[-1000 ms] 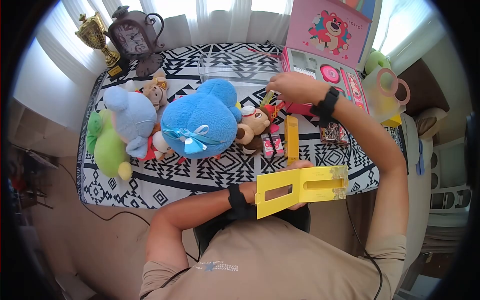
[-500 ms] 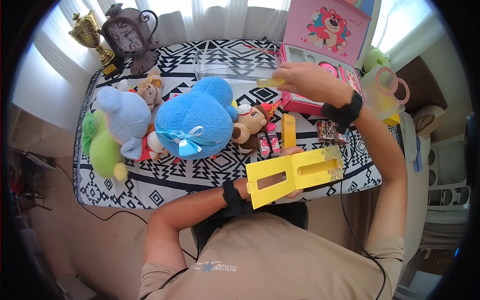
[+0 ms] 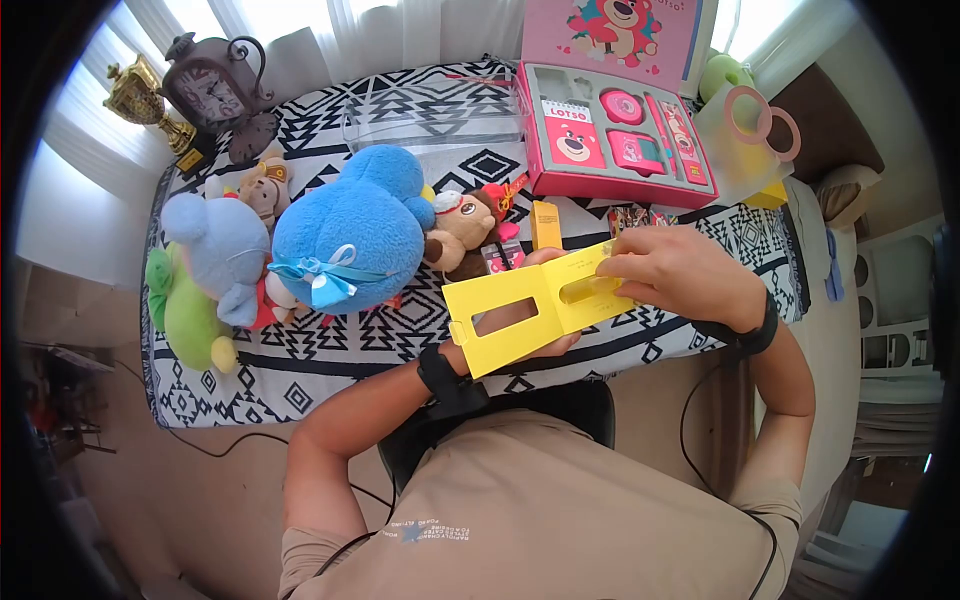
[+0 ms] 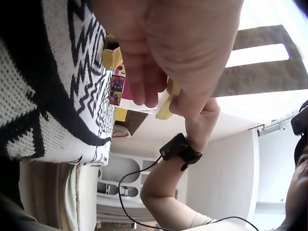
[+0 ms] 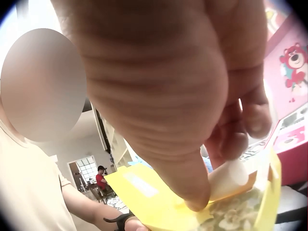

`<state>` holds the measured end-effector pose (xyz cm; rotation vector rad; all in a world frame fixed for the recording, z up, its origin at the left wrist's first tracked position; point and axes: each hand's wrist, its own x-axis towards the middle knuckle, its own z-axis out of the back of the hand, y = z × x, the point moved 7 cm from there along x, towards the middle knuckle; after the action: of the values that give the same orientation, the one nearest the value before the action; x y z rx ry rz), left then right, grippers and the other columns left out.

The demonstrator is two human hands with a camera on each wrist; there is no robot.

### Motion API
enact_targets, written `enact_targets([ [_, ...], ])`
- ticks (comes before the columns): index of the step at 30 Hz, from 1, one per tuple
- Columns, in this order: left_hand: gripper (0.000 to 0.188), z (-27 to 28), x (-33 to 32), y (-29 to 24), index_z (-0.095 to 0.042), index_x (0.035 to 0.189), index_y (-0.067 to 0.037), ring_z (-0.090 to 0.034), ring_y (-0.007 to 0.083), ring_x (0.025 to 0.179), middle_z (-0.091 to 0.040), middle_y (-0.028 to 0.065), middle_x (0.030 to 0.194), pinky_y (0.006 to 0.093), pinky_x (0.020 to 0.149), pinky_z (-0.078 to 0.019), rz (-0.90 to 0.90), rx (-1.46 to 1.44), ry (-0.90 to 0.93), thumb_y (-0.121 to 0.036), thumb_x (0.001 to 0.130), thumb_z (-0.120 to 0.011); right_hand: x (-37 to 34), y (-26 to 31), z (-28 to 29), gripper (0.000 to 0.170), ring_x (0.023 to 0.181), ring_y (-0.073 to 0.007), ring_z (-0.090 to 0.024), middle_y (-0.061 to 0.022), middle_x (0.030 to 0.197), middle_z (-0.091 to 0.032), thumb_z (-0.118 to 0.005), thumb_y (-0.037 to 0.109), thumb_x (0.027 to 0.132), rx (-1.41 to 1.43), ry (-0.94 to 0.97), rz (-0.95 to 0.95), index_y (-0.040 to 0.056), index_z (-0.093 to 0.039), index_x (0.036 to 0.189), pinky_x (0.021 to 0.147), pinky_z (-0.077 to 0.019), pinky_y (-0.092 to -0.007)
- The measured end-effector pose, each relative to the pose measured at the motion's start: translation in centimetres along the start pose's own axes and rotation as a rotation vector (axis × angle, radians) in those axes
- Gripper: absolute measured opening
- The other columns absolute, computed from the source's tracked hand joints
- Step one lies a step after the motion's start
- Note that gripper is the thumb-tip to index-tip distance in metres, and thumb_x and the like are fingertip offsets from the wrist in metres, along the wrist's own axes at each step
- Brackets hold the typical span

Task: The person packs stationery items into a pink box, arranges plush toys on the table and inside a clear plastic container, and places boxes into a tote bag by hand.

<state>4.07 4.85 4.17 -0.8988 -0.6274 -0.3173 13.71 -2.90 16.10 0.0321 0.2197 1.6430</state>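
Observation:
A yellow folding carton (image 3: 505, 310) is spread open like a book, with a window cut in one panel and a long slot in the other. My left hand (image 4: 173, 48) grips it from underneath, partly hidden behind the panels in the head view. Over the slotted panel, my right hand (image 3: 685, 272) pinches a small pale yellow tube (image 5: 231, 180) between thumb and fingers. The tube lies at the slot, mostly covered by the fingers in the head view.
Beyond the carton stand a narrow orange-yellow box (image 3: 546, 225) and an open pink gift set (image 3: 620, 190). Plush toys, among them a large blue one (image 3: 350, 235), fill the left side. A clear plastic tray (image 3: 430, 135) lies behind them.
My right hand has come back from beside the gift set, bringing the pale tube to the carton's slot. My left hand keeps holding the carton, now slightly higher and further left in view.

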Motion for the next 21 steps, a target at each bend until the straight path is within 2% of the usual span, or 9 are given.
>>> enact_targets([
  [4, 0.085, -0.5, -0.8, 2.0, -0.037, 0.138, -0.007, -0.054, 0.0195, 0.113, -0.049, 0.0085, 0.126, 0.0311, 0.095, -0.0454, 0.174, -0.207, 0.049, -0.019, 0.069, -0.084, 0.1, -0.1, -1.0, 0.022, 0.084, -0.0264, -0.063, -0.0065, 0.093, -0.060, -0.073, 0.013, 0.082, 0.065, -0.051, 0.046, 0.0097, -0.066, 0.102, 0.072, -0.0520, -0.0354],
  [6, 0.083, 0.8, 0.1, 0.9, -0.037, 0.137, -0.006, -0.054, 0.0191, 0.113, -0.049, 0.0089, 0.126, 0.0305, 0.094, -0.0456, 0.231, -0.180, -0.049, -0.019, 0.069, -0.085, 0.1, -0.3, -0.9, 0.022, 0.084, -0.0272, -0.063, -0.0071, 0.093, -0.060, -0.073, 0.013, 0.082, 0.082, -0.063, 0.049, 0.0099, -0.066, 0.102, 0.072, -0.0519, -0.0352],
  [9, 0.085, 0.3, -0.5, 1.8, -0.037, 0.137, -0.005, -0.053, 0.0202, 0.114, -0.049, 0.0098, 0.127, 0.0316, 0.095, -0.0452, 0.272, -0.289, -0.081, -0.020, 0.069, -0.085, -0.9, -1.7, 1.0, 0.027, 0.085, -0.0226, -0.063, -0.0072, 0.096, -0.060, -0.072, 0.013, 0.084, 0.179, -0.295, -0.040, 0.0094, -0.065, 0.111, 0.073, -0.0521, -0.0357],
  [11, 0.086, 0.8, -0.2, 1.5, -0.036, 0.137, -0.004, -0.053, 0.0204, 0.114, -0.049, 0.0104, 0.126, 0.0320, 0.095, -0.0451, 0.255, -0.274, -0.079, -0.021, 0.069, -0.085, -1.9, -4.9, 0.0, 0.041, 0.090, -0.0156, -0.063, -0.0074, 0.106, -0.061, -0.068, 0.014, 0.091, 0.460, -0.351, -0.370, 0.0073, -0.054, 0.129, 0.073, -0.0535, -0.0320],
  [12, 0.086, 1.1, -0.1, 1.3, -0.035, 0.137, -0.004, -0.053, 0.0206, 0.114, -0.050, 0.0109, 0.125, 0.0325, 0.095, -0.0451, 0.241, -0.258, -0.072, -0.023, 0.068, -0.085, -2.3, -5.5, -0.9, 0.041, 0.090, -0.0156, -0.063, -0.0074, 0.106, -0.061, -0.068, 0.014, 0.091, 0.456, -0.350, -0.369, 0.0073, -0.054, 0.129, 0.073, -0.0535, -0.0320],
  [14, 0.090, 1.4, 0.3, 0.9, -0.033, 0.139, -0.004, -0.053, 0.0213, 0.114, -0.050, 0.0121, 0.125, 0.0329, 0.096, -0.0448, 0.230, -0.199, -0.069, -0.023, 0.069, -0.085, -2.5, -5.7, -5.4, 0.052, 0.093, -0.0110, -0.062, -0.0085, 0.114, -0.060, -0.063, 0.015, 0.096, 1.247, -0.134, -0.476, 0.0044, -0.039, 0.141, 0.070, -0.0551, -0.0266],
  [15, 0.093, 1.4, 0.4, 0.8, -0.030, 0.142, -0.004, -0.053, 0.0220, 0.114, -0.050, 0.0132, 0.125, 0.0334, 0.096, -0.0445, 0.223, -0.139, -0.063, -0.023, 0.069, -0.084, -2.7, -5.2, -6.0, 0.056, 0.092, -0.0110, -0.063, -0.0105, 0.113, -0.060, -0.058, 0.016, 0.099, 1.320, -0.102, -0.448, 0.0043, -0.030, 0.146, 0.065, -0.0555, -0.0248],
  [19, 0.105, 1.1, -0.3, 1.6, -0.025, 0.146, -0.004, -0.053, 0.0227, 0.116, -0.051, 0.0146, 0.126, 0.0341, 0.099, -0.0435, 0.296, -0.280, -0.049, -0.029, 0.066, -0.089, -2.8, -5.7, -8.1, 0.055, 0.083, -0.0104, -0.065, -0.0093, 0.106, -0.062, -0.059, 0.015, 0.099, 1.348, -0.149, -0.486, 0.0047, -0.031, 0.145, 0.060, -0.0555, -0.0233],
  [21, 0.109, 0.6, -0.2, 1.5, -0.016, 0.150, -0.008, -0.049, 0.0232, 0.124, -0.042, 0.0135, 0.135, 0.0362, 0.100, -0.0464, 0.327, -0.496, 0.021, -0.022, 0.071, -0.089, -2.9, -5.6, -8.0, 0.055, 0.082, -0.0094, -0.065, -0.0087, 0.105, -0.062, -0.060, 0.016, 0.098, 1.331, -0.149, -0.498, 0.0052, -0.032, 0.145, 0.058, -0.0544, -0.0225],
])
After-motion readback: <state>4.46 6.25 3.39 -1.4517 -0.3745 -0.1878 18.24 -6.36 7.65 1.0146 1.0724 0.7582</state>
